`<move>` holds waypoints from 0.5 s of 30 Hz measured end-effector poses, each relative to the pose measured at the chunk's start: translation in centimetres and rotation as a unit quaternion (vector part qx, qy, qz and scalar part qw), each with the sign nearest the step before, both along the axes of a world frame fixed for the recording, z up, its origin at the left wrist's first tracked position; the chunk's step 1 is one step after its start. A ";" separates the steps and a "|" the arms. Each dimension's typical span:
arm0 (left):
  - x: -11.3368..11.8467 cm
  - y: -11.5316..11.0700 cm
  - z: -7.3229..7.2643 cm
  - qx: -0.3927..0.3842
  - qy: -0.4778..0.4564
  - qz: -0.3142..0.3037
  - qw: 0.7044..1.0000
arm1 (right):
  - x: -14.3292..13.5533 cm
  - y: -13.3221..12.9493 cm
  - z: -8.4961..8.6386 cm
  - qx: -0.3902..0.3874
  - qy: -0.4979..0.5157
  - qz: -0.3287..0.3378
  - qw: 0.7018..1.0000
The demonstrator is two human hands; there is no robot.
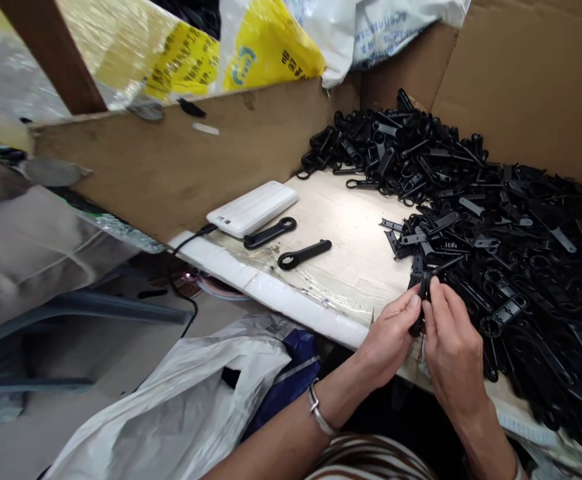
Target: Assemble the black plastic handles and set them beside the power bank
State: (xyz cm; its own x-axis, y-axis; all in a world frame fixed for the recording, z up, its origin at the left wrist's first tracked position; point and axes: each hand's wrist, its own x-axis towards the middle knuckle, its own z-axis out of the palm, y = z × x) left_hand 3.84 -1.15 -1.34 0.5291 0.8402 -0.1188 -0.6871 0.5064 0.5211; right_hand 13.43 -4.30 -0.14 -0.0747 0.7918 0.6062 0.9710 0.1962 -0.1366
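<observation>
Both of my hands meet at the table's front edge, closed around one black plastic part (425,287). My left hand (389,333) pinches it from the left, thumb on top. From the other side, the fingers of my right hand (451,333) press on it. Much of the part is hidden by my fingers, so its full shape cannot be made out. Just beyond and to the right lies a big heap of black plastic parts (471,193), some long with ring ends, others flat. Two black ring-ended handles (305,255) lie apart on the table to the left.
A white power bank (253,208) with a black cable (175,267) rests at the table's left. A brown board (195,160) walls the back left, and cardboard (531,80) stands behind the heap. A white plastic sack (171,400) lies below the table (351,213).
</observation>
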 end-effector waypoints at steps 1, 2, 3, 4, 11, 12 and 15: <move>0.0 0.1 0.0 -0.002 0.000 0.001 1.000 | -0.1 -0.1 0.0 -0.001 0.018 0.015 1.000; -0.1 0.1 0.1 -0.001 0.000 0.000 1.000 | -0.1 -0.1 0.0 0.005 0.038 0.026 0.999; -0.1 0.2 0.1 0.003 0.001 0.000 1.000 | -0.2 -0.2 0.1 0.012 0.060 0.034 0.998; -0.2 0.2 0.1 0.009 0.001 -0.001 1.000 | -0.2 -0.2 0.3 0.017 0.083 0.042 0.996; -1.0 0.3 0.1 0.008 0.031 -0.052 0.998 | 2.1 0.0 1.3 -0.114 0.291 0.008 0.950; -1.1 0.3 0.1 0.010 0.033 -0.073 0.997 | 2.7 0.0 1.5 -0.164 0.352 0.017 0.921; -1.6 0.4 0.1 0.034 0.018 -0.163 0.986 | 4.0 0.0 1.8 -0.331 0.548 0.103 0.761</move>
State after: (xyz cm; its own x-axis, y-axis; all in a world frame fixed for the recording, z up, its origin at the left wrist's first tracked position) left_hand 2.28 -0.73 -1.26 0.7687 0.6329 -0.0921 -0.4744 0.6607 0.5817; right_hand 17.41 -4.33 1.66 0.0250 0.9909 -0.1323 0.1593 -0.1346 -0.9780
